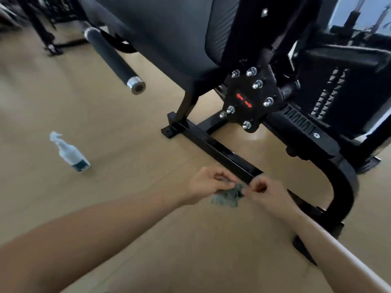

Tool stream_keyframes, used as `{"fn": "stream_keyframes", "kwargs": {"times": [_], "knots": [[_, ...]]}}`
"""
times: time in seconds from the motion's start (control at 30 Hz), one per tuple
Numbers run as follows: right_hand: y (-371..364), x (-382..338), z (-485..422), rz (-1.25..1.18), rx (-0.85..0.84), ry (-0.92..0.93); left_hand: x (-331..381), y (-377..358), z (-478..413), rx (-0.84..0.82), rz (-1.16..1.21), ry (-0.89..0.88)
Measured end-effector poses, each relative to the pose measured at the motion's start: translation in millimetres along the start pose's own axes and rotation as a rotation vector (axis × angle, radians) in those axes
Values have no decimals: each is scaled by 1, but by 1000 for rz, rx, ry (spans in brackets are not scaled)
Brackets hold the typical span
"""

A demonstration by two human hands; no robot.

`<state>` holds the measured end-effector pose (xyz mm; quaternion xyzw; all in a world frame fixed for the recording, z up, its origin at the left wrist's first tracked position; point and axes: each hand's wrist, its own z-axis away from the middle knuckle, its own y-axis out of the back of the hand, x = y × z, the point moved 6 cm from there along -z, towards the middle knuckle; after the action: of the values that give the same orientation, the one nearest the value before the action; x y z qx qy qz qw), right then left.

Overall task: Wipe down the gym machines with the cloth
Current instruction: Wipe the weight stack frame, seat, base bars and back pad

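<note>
Where the machine [169, 39] overhangs the working spot, the main hazard is above. Its padded seat and the long grip bar [114, 60] jut out over hand level, and a careless rise from this low reach could meet the bar's steel end.

- Base bar [213, 148]: square edges, with a bolted foot at the far end. Knuckles could scrape a corner on a fast stroke.
- Bolt plate [249, 98]: the nuts stand proud, so a loose cloth would likely snag there.
- Bottle [70, 154]: stands on the floor, well left of the hands. A stray step or elbow could tip it.
- Left hand [207, 185]: grips the bunched cloth [227, 196].
- Right hand [264, 191]: pinches the cloth's edge, fingers curled. The two hands are close together, and blur hides the finer finger detail.
- Cloth: small, grey-green and crumpled, low over the floor just beside the base bar's near end. It is not plainly touching the bar. Bunched like this it would cover little, and it may slip during refolding.

Room:
- The floor [127, 127] lies open to the left and toward the wearer.
- The curved tube [342, 187] closes off the right.
- The pocket between that tube and the base bar looks tight.
</note>
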<state>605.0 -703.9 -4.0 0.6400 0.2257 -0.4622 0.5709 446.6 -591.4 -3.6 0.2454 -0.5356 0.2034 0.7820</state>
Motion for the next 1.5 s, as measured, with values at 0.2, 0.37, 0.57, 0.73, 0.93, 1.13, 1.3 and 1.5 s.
{"fn": "stream_keyframes", "kwargs": {"times": [0.2,0.37,0.57,0.73,0.93,1.13,1.3,1.5], "knots": [[-100,-94,-46,-96,-552,94,15,108,80,122,-65,-1],[-166,-168,-62,-72,-729,174,23,196,159,385,-160,22],[-247,-233,-84,100,-697,283,26,280,209,513,-744,145],[-297,-259,-104,313,-630,325,10,336,216,600,-736,239],[-336,-290,-114,429,-605,118,-25,376,257,837,-454,401],[-371,-340,-111,543,-600,199,-63,385,338,1158,-54,489],[-385,-377,-96,530,-553,164,-85,372,391,1231,537,473],[-388,-415,-85,64,-545,-370,-71,422,403,1093,1074,422]]}}
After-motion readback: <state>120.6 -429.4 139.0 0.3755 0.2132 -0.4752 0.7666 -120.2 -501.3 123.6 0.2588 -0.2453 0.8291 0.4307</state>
